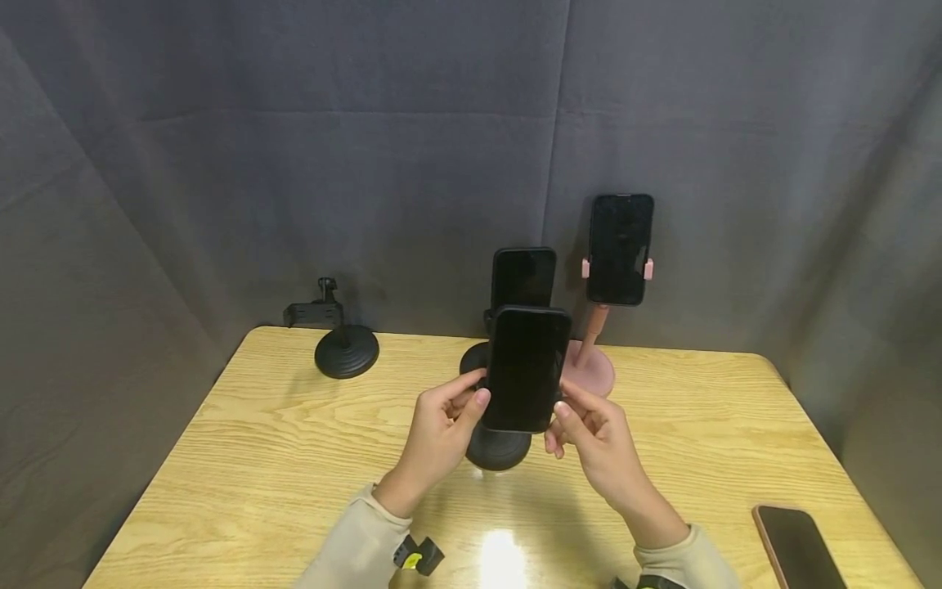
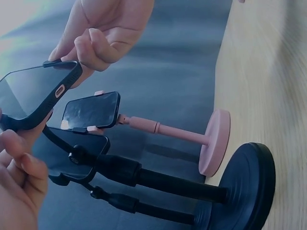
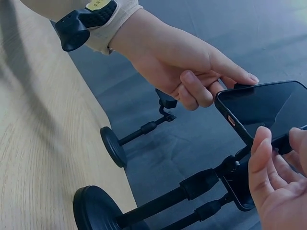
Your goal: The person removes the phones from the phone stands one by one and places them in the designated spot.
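Black-cased smartphone (image 1: 526, 368): upright at the head of the front black stand (image 1: 498, 451), above the bench (image 1: 257, 458). The fingers of the left hand (image 1: 441, 421) and right hand (image 1: 603, 442) are clamped on its opposite side edges. The rear black stand (image 1: 473, 357) and pink stand (image 1: 592, 376) each hold one phone. Both forearms extend forward, hands angled inward.

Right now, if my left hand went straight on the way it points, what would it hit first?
Most likely the upright front phone: in the head view your left hand is at its left edge, though the exact contact is hard to make out.
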Tool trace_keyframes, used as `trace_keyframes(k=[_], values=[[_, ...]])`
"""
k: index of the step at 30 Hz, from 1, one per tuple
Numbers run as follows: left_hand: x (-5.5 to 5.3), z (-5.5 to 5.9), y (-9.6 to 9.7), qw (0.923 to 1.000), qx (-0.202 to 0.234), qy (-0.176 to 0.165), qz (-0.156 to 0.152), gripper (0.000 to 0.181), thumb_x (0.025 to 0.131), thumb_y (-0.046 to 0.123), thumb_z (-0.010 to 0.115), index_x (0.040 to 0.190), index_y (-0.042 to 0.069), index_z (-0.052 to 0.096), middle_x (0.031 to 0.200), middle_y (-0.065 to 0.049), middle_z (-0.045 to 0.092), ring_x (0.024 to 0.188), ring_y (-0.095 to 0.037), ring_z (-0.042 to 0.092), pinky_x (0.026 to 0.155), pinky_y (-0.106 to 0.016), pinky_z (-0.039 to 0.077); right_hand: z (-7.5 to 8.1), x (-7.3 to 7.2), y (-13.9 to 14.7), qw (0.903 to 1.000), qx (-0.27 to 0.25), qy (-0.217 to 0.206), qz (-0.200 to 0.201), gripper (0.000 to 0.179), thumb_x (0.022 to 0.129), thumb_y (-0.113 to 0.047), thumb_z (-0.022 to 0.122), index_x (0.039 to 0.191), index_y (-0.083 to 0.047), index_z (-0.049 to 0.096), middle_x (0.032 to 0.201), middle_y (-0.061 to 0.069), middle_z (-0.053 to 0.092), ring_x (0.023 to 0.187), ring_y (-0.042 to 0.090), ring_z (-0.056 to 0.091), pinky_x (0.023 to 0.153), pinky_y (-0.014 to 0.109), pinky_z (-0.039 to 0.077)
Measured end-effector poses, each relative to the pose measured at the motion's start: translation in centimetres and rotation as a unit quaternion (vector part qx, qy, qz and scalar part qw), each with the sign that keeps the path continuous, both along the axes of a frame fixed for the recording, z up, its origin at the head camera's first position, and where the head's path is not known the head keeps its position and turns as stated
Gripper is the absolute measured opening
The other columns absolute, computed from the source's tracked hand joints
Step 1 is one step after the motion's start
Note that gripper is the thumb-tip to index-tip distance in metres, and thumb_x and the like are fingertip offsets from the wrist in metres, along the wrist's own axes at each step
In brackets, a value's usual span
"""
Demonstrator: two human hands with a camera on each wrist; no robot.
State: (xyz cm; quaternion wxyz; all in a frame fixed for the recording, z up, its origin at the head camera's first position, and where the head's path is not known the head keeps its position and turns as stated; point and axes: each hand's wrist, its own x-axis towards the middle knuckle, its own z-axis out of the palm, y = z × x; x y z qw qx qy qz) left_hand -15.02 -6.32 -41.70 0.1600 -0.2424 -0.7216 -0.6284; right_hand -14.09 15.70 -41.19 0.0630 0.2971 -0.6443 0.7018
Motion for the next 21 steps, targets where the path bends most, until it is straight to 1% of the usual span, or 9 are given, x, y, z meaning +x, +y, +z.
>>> trace_keyframes(k=[3, 5, 7, 9, 10, 12, 15, 18, 21], values=[[0.0, 0.0, 0.1, 0.9999, 0.004, 0.011, 0.004, 0.03, 0.1, 0.003, 0.06, 0.124, -0.015, 0.063, 0.105, -0.027, 0.075, 0.094, -0.01, 0.074, 0.07, -0.017, 0.055, 0.1, 0.1, 0.0, 1.0, 0.003, 0.0, -0.006, 0.036, 0.103, 0.008, 0.044, 0.137, 0.007, 0.055, 0.078, -0.004, 0.068, 0.062, 0.004, 0.062, 0.05, 0.022, 0.051], [0.1, 0.1, 0.2, 0.9998, 0.007, 0.015, 0.006, 0.029, 0.099, 0.001, 0.06, 0.123, -0.015, 0.063, 0.105, -0.027, 0.075, 0.094, -0.012, 0.074, 0.069, -0.016, 0.055, 0.1, 0.1, 0.0, 0.9999, 0.007, -0.002, -0.014, 0.035, 0.103, 0.007, 0.045, 0.136, 0.005, 0.057, 0.078, -0.005, 0.067, 0.064, 0.004, 0.062, 0.052, 0.022, 0.052], [0.1, 0.1, 0.2, 0.9998, 0.009, 0.018, 0.008, 0.029, 0.098, 0.0, 0.06, 0.123, -0.016, 0.063, 0.107, -0.028, 0.074, 0.095, -0.015, 0.074, 0.07, -0.015, 0.055, 0.2, 0.1, 0.1, 0.9995, 0.015, -0.003, -0.027, 0.034, 0.102, 0.007, 0.047, 0.134, 0.005, 0.059, 0.08, -0.006, 0.067, 0.067, 0.004, 0.062, 0.055, 0.021, 0.053], [0.1, 0.1, 0.2, 0.9996, 0.008, 0.021, 0.014, 0.03, 0.098, -0.001, 0.06, 0.123, -0.017, 0.063, 0.111, -0.029, 0.072, 0.096, -0.017, 0.074, 0.072, -0.015, 0.056, 0.4, 0.1, 0.2, 0.9986, 0.031, -0.001, -0.042, 0.033, 0.101, 0.007, 0.049, 0.132, 0.006, 0.061, 0.086, -0.009, 0.07, 0.071, 0.002, 0.062, 0.061, 0.021, 0.054], [0.1, 0.1, 0.2, 0.9996, 0.006, 0.024, 0.017, 0.03, 0.098, 0.0, 0.061, 0.123, -0.017, 0.063, 0.113, -0.03, 0.072, 0.097, -0.018, 0.074, 0.073, -0.015, 0.055, 0.5, 0.1, 0.2, 0.9979, 0.04, -0.001, -0.051, 0.032, 0.101, 0.007, 0.05, 0.131, 0.008, 0.061, 0.092, -0.012, 0.071, 0.075, 0.001, 0.063, 0.064, 0.02, 0.054], [0.1, 0.1, 0.2, 0.9994, 0.002, 0.029, 0.019, 0.031, 0.098, 0.001, 0.061, 0.123, -0.017, 0.063, 0.116, -0.03, 0.07, 0.098, -0.02, 0.073, 0.078, -0.015, 0.056, 0.9, 0.0, 0.4, 0.9963, 0.056, 0.002, -0.065, 0.03, 0.101, 0.007, 0.05, 0.128, 0.013, 0.06, 0.103, -0.015, 0.073, 0.084, 0.0, 0.064, 0.072, 0.019, 0.055], [0.1, 0.0, 0.2, 0.9993, -0.002, 0.032, 0.02, 0.032, 0.099, 0.003, 0.061, 0.123, -0.018, 0.062, 0.118, -0.03, 0.069, 0.098, -0.021, 0.073, 0.083, -0.017, 0.057, 1.7, 0.0, 0.4, 0.9945, 0.067, -0.002, -0.08, 0.031, 0.101, 0.005, 0.05, 0.128, 0.018, 0.057, 0.118, -0.019, 0.071, 0.1, -0.003, 0.065, 0.084, 0.016, 0.054], [0.0, 0.0, 0.2, 0.9993, -0.002, 0.032, 0.018, 0.032, 0.1, 0.004, 0.061, 0.123, -0.018, 0.062, 0.117, -0.03, 0.07, 0.099, -0.021, 0.073, 0.082, -0.017, 0.057, 2.7, 0.0, 0.1, 0.9944, 0.06, -0.011, -0.087, 0.033, 0.101, 0.004, 0.05, 0.13, 0.018, 0.053, 0.121, -0.018, 0.069, 0.111, -0.002, 0.064, 0.093, 0.014, 0.053], [0.0, -0.1, 0.1, 0.9992, -0.005, 0.032, 0.022, 0.031, 0.099, 0.003, 0.061, 0.122, -0.018, 0.063, 0.114, -0.03, 0.071, 0.097, -0.019, 0.073, 0.076, -0.016, 0.057, 3.7, -0.1, -0.3, 0.9933, 0.056, -0.016, -0.099, 0.033, 0.101, 0.004, 0.051, 0.132, 0.016, 0.052, 0.121, -0.016, 0.064, 0.115, -0.002, 0.063, 0.097, 0.014, 0.052]])
